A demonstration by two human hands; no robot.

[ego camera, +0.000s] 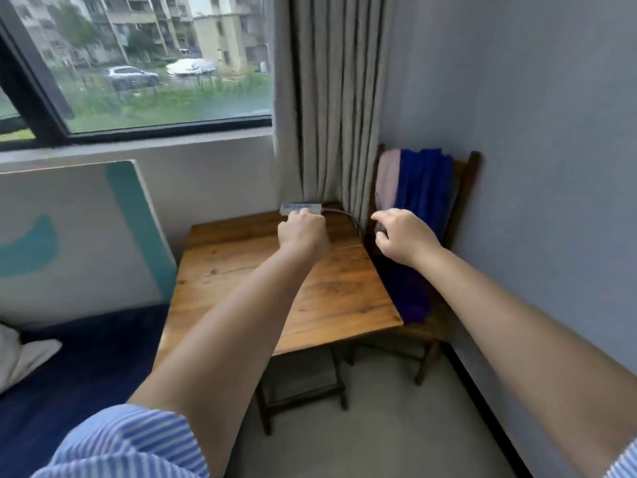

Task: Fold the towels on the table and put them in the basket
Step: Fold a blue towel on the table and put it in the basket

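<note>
One head view only, looking down into a room corner. Small square wooden table (241, 270) with knotted, orange-brown planks and dark legs stands on a pale floor, its far edge toward a white wall under a dark-framed window (138, 63). Grey pleated curtain (337, 98) hangs into the corner behind the table. White rectangular power strip (301, 207) lies at the table's far edge with a dark cable (348, 217) running off to the right. Dark wooden chair (468, 174) stands just beside the table's right edge, against a blue-grey wall. Deep blue soft towel (424, 188) is draped over the chair's backrest and runs down onto the seat; a pale pink towel (387, 181) hangs next to it on the backrest. No towel lies on the tabletop, and the basket is out of frame.

Left hand (303, 236) is held over the table's far part, fingers curled under into a loose fist; nothing is seen within it, and contact with the power strip cannot be judged. Right hand (403, 236) is over the chair, in front of the blue towel, fingers bent downward and part-curled; whether they pinch the cloth cannot be told. Blue-and-white striped sleeves (138, 443) show at the bottom edge. Navy bed cover (86, 357) and white-and-teal panel (86, 236) occupy the left.
</note>
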